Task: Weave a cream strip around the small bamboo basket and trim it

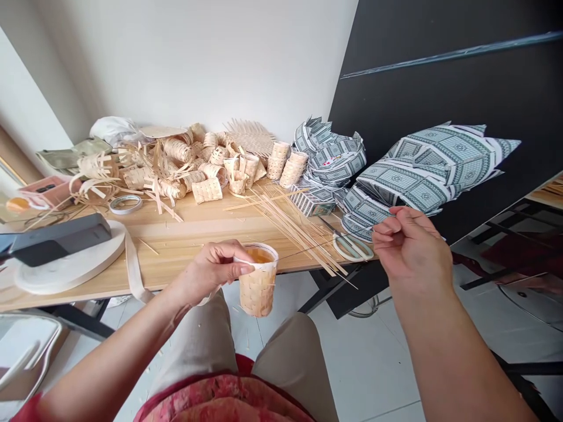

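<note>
My left hand (pixel 224 262) pinches the rim of a small woven wood-strip basket (pixel 257 292), thumb outside and fingers at the opening. White cloth tape (pixel 269 251) lines that rim. The basket hangs upright above my lap, in front of the table edge. From its rim a thin dark thread (pixel 303 249) runs taut to the right. My right hand (pixel 409 243), raised at the right, is closed in a pinch on the thread's far end; whether a needle is between the fingertips is too small to tell. Scissors (pixel 352 246) with pale green handles lie under the thread.
Several woven baskets (pixel 207 190) are heaped at the back of the table (pixel 193 221). Loose wood strips (pixel 285 220) stick out past the front edge. Folded-card bowls (pixel 413 170) stand right. A tape roll (pixel 70 266) under a dark grey box (pixel 65 237) lies left.
</note>
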{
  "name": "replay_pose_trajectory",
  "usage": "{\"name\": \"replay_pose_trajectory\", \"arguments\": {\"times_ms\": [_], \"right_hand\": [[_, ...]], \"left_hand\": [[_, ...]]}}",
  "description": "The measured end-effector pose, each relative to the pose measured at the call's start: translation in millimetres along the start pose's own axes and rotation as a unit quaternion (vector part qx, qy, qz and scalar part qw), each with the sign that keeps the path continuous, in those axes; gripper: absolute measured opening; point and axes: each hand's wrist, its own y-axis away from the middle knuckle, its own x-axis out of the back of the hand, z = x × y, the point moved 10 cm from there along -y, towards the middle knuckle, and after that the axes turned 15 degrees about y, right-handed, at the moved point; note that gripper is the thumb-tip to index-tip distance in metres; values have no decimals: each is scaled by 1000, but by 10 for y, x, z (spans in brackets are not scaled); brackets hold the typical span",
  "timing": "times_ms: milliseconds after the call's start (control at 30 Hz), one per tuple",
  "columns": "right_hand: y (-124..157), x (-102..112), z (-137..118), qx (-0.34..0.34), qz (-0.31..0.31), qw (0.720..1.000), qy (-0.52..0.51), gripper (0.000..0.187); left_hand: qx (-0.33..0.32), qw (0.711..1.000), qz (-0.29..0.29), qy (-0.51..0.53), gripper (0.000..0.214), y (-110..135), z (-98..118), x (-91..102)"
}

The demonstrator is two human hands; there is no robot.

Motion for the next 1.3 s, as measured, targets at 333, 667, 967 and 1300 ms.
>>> {"name": "replay_pose_trajectory", "arguments": {"times_ms": [333,667,967,1300], "right_hand": [[-43,124,-31,45,36,997,48,17],[1026,-958,-1104,423,-133,817,370,14],[1696,-1623,-1038,591,-231,602,484,31],[1782,-1787,-859,603,-293,567,478,30]], "left_hand": [[-91,989,-67,-96,26,7,170,-114],[-400,732,-141,-534,14,464,535,-509],[-460,616,-154,-621,13,696,515,-642],[-471,626,-149,-604,12,732,518,-611]]}}
